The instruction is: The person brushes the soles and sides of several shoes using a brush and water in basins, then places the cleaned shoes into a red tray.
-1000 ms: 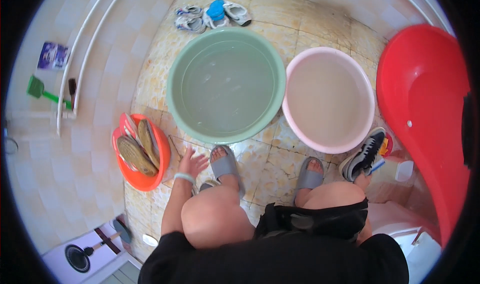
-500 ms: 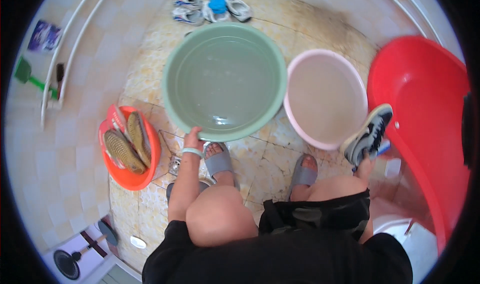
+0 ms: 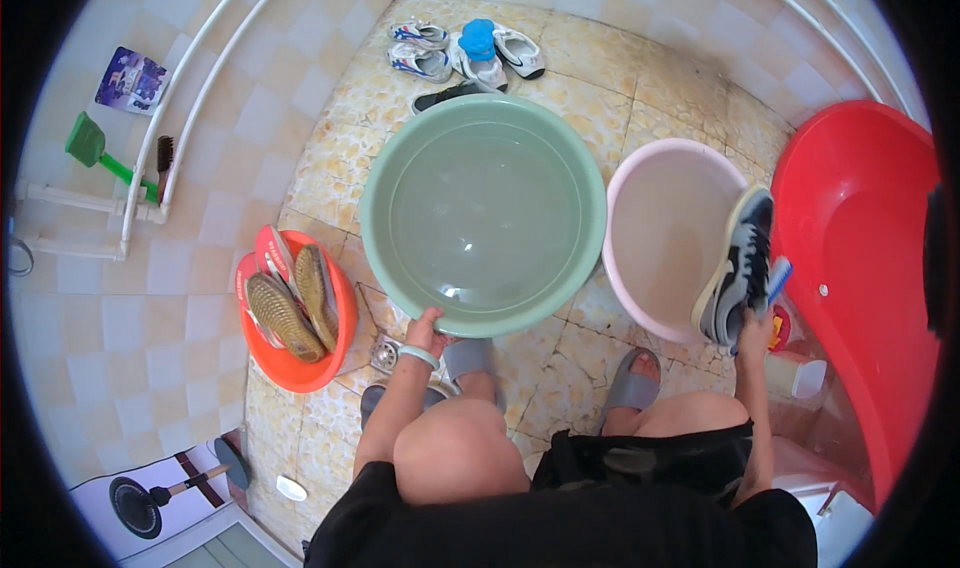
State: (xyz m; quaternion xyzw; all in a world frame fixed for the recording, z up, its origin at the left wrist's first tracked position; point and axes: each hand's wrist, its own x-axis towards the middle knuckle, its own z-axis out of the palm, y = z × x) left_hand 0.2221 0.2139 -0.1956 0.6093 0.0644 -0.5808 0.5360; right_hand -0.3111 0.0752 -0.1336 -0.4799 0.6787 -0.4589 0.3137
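Note:
My left hand (image 3: 428, 334), with a pale bangle at its wrist, grips the near rim of a large green basin (image 3: 375, 268) of cloudy water. In my right hand (image 3: 754, 334) is a black, grey and white sneaker (image 3: 742, 273), tilted toe up above the right rim of a pink basin (image 3: 618, 258). Murky brownish water fills the pink basin. What looks like a blue-and-white brush (image 3: 779, 278) sticks up beside the sneaker from the same hand; its handle is hidden.
An orange tub (image 3: 345, 318) with sandals and shoe soles stands at left. Several sneakers (image 3: 420, 63) and a blue cloth-like thing (image 3: 478, 40) lie beyond the green basin, near a dark shoe (image 3: 445, 97). A red bathtub (image 3: 850, 218) borders the right; a floor drain (image 3: 385, 353) lies near my left foot.
The view has shifted. My right hand has carried the sneaker and the blue-and-white brush forward and leftward, over the pink basin's rim. My left hand stays on the green basin's rim.

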